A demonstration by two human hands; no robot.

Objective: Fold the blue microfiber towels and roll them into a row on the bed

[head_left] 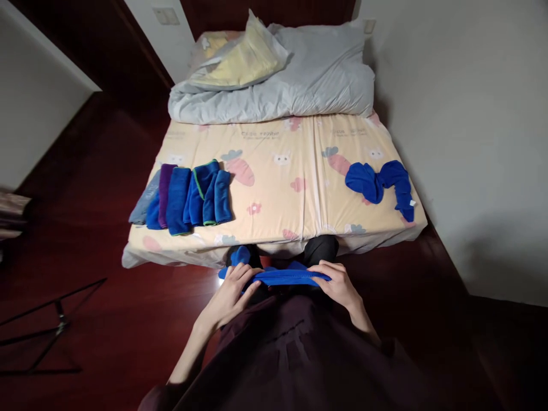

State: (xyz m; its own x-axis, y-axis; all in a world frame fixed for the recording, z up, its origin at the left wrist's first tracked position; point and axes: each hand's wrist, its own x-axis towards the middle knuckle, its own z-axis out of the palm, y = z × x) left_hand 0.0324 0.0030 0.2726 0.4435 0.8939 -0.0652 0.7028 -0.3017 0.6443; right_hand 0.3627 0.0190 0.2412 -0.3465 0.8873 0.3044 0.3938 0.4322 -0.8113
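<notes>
A blue cloth point(285, 278), which looks like a towel, is stretched level between my hands, close to my lap. My left hand point(238, 285) grips its left part, thumb below and fingers over the top. At the right end, my right hand point(336, 281) pinches the edge between thumb and fingers. Part of the cloth hangs lower between my knees, mostly hidden. On the bed's left side lies a row of several folded towels point(180, 197), blue, purple and grey-blue, some with green edging. A crumpled blue cloth point(381, 185) with a small white tag lies at the right.
The bed point(274, 194) has a cream sheet with carrots and rabbits. A grey-white quilt point(329, 74) and a bag with something yellow point(244, 60) lie at its far end. A black metal stand point(60, 319) is on the floor at left. A wall point(471, 142) rises at right.
</notes>
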